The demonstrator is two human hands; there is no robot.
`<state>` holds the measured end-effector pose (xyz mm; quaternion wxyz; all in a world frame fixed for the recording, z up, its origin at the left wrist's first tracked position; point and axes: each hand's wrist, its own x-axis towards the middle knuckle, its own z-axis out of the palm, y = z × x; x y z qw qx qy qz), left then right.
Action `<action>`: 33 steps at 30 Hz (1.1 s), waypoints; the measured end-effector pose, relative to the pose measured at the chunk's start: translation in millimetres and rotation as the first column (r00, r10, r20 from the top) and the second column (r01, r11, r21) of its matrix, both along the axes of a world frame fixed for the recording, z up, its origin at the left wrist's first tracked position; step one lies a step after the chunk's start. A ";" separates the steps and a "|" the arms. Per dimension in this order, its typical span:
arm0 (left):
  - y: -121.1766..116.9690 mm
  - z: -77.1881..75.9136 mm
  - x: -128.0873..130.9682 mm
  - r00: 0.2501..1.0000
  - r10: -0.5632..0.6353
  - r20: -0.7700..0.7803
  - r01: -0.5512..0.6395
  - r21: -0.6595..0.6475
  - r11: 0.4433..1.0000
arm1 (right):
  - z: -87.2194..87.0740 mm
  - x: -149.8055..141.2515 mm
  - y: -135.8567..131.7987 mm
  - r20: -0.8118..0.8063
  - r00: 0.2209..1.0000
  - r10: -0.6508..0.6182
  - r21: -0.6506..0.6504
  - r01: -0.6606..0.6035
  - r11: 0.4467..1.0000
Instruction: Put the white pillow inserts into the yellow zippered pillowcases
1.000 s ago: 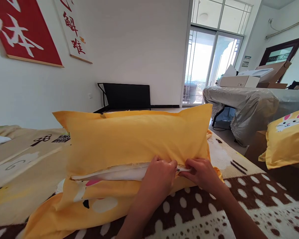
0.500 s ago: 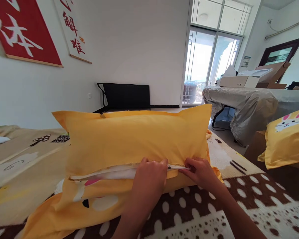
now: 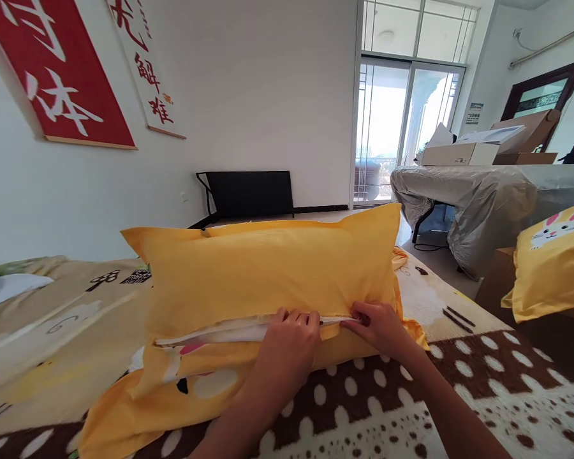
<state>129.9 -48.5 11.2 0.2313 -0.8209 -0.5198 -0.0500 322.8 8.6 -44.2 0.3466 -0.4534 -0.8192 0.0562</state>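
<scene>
The largest thing is the patterned blanket point(image 3: 483, 389), which spreads under the work and probably serves as a soft support. At the right, behind it, there is a table point(image 3: 488, 191) wrapped in greyish plastic, maybe against dust.

In the middle, directly in front of the person, the yellow pillowcase point(image 3: 268, 274) rests on the blanket. It is propped on its long side with the opening point(image 3: 210, 328) turned toward the person, I think so that both hands can reach the edge comfortably. A second yellow pillow point(image 3: 555, 274), printed with a rabbit, is at the far right on a brown box point(image 3: 496, 277), well apart from the work.

The left hand point(image 3: 291, 341) lies over the opening; its fingers are curled and seem closed on the fabric edge, perhaps to hold both sides near each other, but its thumb is hidden. The right hand point(image 3: 382, 328) is nearer to the right end. Its thumb and index finger pinch the zip edge point(image 3: 339, 320), which gives a rather straight strip between the hands.

Left of the hands, the gap shows white filling point(image 3: 243, 333). The smallest thing is a dark piece point(image 3: 321, 322) just beside the left fingers, probably the zip slider.
</scene>
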 end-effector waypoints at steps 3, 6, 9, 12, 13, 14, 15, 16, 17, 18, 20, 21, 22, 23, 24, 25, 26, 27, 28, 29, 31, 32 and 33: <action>-4.1 -7.5 -7.7 0.999 -0.038 0.003 0.038 0.079 0.996 | 0.8 0.0 -1.2 -0.003 1.000 0.023 -0.005 -0.023 1.000; -9.3 -12.9 -8.6 0.999 -0.033 0.028 0.028 0.157 0.987 | 0.8 0.6 -1.8 -0.005 0.999 0.033 0.007 -0.033 0.999; -11.3 -19.2 -6.9 0.998 -0.021 0.052 0.009 0.226 0.974 | -0.3 1.4 -0.5 -0.003 0.999 0.037 0.008 -0.037 0.999; -9.8 -24.0 -9.7 0.998 -0.022 0.055 0.004 0.315 0.949 | -1.6 2.1 1.8 -0.002 0.999 0.033 -0.003 -0.033 0.999; -9.2 -24.6 -11.9 0.998 -0.017 0.053 -0.002 0.338 0.941 | -1.8 2.2 2.3 -0.005 1.000 0.030 -0.007 -0.030 1.000; -9.0 -24.4 -14.7 0.999 -0.009 0.049 -0.009 0.355 0.935 | -1.9 2.1 2.6 -0.008 1.000 0.026 -0.010 -0.026 1.000; -9.1 -23.8 -17.8 0.999 0.000 0.043 -0.016 0.367 0.930 | -1.8 2.0 2.6 -0.011 1.000 0.023 -0.012 -0.023 1.000; -9.7 -22.9 -21.1 0.999 0.009 0.034 -0.021 0.370 0.929 | -1.7 1.9 2.3 -0.013 1.000 0.021 -0.013 -0.021 1.000; -10.7 -21.9 -24.6 1.000 0.018 0.023 -0.025 0.376 0.926 | -1.4 1.7 1.9 -0.015 1.000 0.020 -0.014 -0.020 1.000; -11.9 -21.0 -28.2 1.000 0.027 0.010 -0.029 0.380 0.924 | -1.2 1.6 1.5 -0.016 1.000 0.020 -0.014 -0.020 1.000; -14.5 -19.8 -36.5 0.998 0.054 -0.020 -0.042 0.386 0.922 | -0.9 1.7 0.6 -0.017 1.000 0.019 -0.009 -0.019 1.000; -15.8 -19.5 -41.2 0.997 0.071 -0.036 -0.051 0.389 0.920 | -1.0 1.9 0.4 -0.017 1.000 0.020 -0.005 -0.020 1.000; -16.9 -19.2 -46.3 0.995 0.089 -0.051 -0.062 0.393 0.917 | -1.3 2.1 0.3 -0.019 1.000 0.019 0.000 -0.019 1.000; -18.0 -18.9 -51.7 0.993 0.103 -0.066 -0.068 0.400 0.914 | -1.7 2.2 0.4 -0.018 1.000 0.018 0.006 -0.018 1.000; -19.0 -18.5 -57.2 0.991 0.110 -0.078 -0.069 0.409 0.910 | -2.3 2.3 0.6 -0.017 1.000 0.014 0.012 -0.014 1.000; -19.9 -17.8 -62.7 0.990 0.111 -0.086 -0.065 0.419 0.906 | -3.0 2.2 0.9 -0.013 1.000 0.008 0.017 -0.008 1.000; -20.9 -16.9 -67.9 0.990 0.104 -0.090 -0.056 0.429 0.902 | -3.6 1.9 1.2 -0.008 1.000 0.001 0.020 -0.001 1.000; -21.8 -15.9 -72.6 0.992 0.092 -0.091 -0.044 0.434 0.900 | -4.2 1.6 1.4 -0.002 1.000 -0.006 0.021 0.006 1.000; -22.6 -15.0 -76.9 0.993 0.081 -0.087 -0.035 0.437 0.899 | -4.6 1.2 1.5 0.003 1.000 -0.011 0.022 0.011 1.000; -23.1 -14.1 -80.7 0.994 0.071 -0.082 -0.028 0.435 0.900 | -4.9 0.8 1.5 0.006 1.000 -0.012 0.022 0.012 1.000; -23.3 -13.2 -87.1 0.996 0.063 -0.069 -0.029 0.416 0.909 | -5.2 0.4 1.2 0.010 1.000 -0.010 0.020 0.010 1.000; -22.9 -13.2 -90.0 0.996 0.064 -0.060 -0.035 0.402 0.915 | -5.2 0.4 0.9 0.011 1.000 -0.008 0.017 0.008 1.000; -22.1 -13.5 -92.9 0.997 0.066 -0.047 -0.043 0.388 0.921 | -5.3 0.5 0.6 0.013 1.000 -0.009 0.014 0.009 1.000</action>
